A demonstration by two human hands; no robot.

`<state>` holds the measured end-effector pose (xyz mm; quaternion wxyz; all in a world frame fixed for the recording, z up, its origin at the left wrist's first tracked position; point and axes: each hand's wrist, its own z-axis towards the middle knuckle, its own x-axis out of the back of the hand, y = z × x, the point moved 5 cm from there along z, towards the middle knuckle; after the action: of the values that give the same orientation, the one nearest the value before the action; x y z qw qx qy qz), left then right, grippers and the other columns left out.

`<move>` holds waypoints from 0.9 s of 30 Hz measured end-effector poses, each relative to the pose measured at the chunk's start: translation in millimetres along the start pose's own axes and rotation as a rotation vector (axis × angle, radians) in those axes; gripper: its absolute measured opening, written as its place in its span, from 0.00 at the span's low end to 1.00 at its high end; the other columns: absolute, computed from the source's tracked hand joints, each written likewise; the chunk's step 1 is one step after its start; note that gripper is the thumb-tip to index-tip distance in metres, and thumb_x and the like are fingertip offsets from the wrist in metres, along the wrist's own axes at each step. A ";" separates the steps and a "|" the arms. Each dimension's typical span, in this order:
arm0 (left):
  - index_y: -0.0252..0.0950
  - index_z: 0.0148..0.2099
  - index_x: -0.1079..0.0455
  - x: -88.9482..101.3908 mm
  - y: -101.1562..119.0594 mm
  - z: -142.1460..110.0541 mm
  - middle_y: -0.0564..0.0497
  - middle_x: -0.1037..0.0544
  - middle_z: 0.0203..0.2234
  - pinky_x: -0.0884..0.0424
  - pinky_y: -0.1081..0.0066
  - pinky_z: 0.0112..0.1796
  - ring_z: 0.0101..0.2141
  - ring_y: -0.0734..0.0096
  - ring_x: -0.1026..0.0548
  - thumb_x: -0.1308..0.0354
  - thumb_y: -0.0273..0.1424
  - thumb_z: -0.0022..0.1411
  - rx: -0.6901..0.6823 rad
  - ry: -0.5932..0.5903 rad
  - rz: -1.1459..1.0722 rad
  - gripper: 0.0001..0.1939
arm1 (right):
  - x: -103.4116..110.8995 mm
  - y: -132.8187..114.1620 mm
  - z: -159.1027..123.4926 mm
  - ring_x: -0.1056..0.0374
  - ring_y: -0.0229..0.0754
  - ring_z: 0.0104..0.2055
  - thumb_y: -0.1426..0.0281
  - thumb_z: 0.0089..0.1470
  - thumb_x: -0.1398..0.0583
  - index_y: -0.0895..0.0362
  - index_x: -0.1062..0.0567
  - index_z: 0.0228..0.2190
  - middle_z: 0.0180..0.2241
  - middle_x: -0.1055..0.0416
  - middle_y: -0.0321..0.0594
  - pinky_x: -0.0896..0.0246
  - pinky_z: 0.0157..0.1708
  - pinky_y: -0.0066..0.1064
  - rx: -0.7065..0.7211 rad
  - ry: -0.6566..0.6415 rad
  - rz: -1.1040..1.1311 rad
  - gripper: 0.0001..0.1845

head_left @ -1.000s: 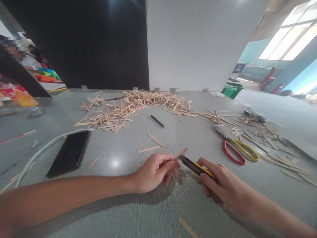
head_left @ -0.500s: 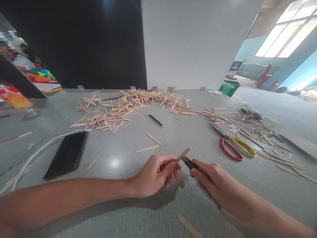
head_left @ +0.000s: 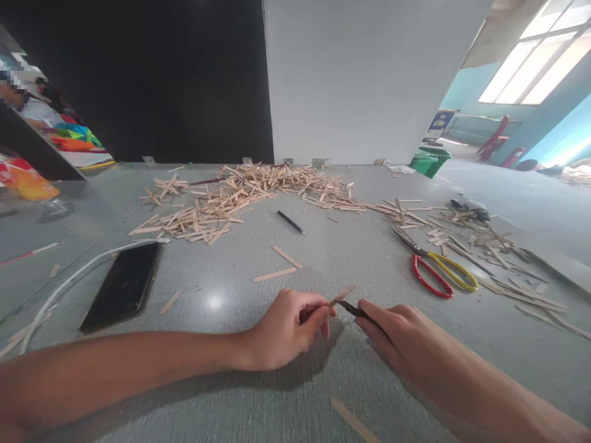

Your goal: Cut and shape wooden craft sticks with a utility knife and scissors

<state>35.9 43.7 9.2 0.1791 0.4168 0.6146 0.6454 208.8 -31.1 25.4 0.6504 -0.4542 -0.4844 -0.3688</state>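
Between the thumb and fingers of my left hand (head_left: 295,326) is a wooden craft stick (head_left: 347,293), its free end pointing up and to the right. My right hand (head_left: 392,338) is closed around a dark utility knife (head_left: 353,309). The knife's blade tip meets or nearly meets the stick close to my left fingertips; exact contact is too small to tell. Two loose sticks lie just beyond my left hand, one of them flat (head_left: 274,275). Another stick (head_left: 354,421) rests on the table nearer to me, below the hands.
A large heap of craft sticks (head_left: 277,184) spreads along the back. A black pen (head_left: 290,222) lies before it. Scissors (head_left: 431,264) with red and yellow handles lie right, near scattered sticks. At left are a phone (head_left: 122,286), a white cable (head_left: 60,289) and a bottle (head_left: 28,178).
The stick in my left hand has tilted lower and turned slightly. My right hand with the knife has shifted a little, bringing the blade lower and nearer my left fingertips.
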 end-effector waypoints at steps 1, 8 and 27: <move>0.32 0.37 0.24 0.4 1.7 -0.2 0.54 0.30 0.19 0.41 0.77 0.22 0.18 0.77 0.34 0.51 0.42 0.76 -0.017 0.002 0.027 0.23 | -2.2 1.2 -1.7 0.30 0.43 0.22 0.60 0.76 0.56 0.52 0.32 0.37 0.21 0.30 0.34 0.59 0.21 0.36 -0.012 -0.008 -0.029 0.20; 0.32 0.31 0.27 -1.9 10.4 -3.0 0.53 0.25 0.22 0.41 0.78 0.25 0.21 0.80 0.33 0.51 0.29 0.74 -0.258 0.004 0.239 0.19 | -14.1 0.6 -17.5 0.38 0.40 0.16 0.69 0.72 0.50 0.51 0.29 0.36 0.20 0.32 0.32 0.68 0.22 0.37 0.031 -0.006 -0.201 0.12; 0.32 0.39 0.28 -5.5 3.1 1.1 0.50 0.24 0.27 0.39 0.78 0.22 0.19 0.80 0.35 0.51 0.37 0.76 -0.021 -0.151 -0.122 0.17 | 10.2 16.1 10.4 0.38 0.38 0.28 0.58 0.72 0.50 0.54 0.29 0.31 0.26 0.31 0.35 0.45 0.28 0.29 -0.107 -0.395 0.515 0.20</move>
<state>40.8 39.7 10.2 0.2682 0.4244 0.6167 0.6063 223.2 -16.6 32.7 0.5911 -0.6579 -0.4504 -0.1220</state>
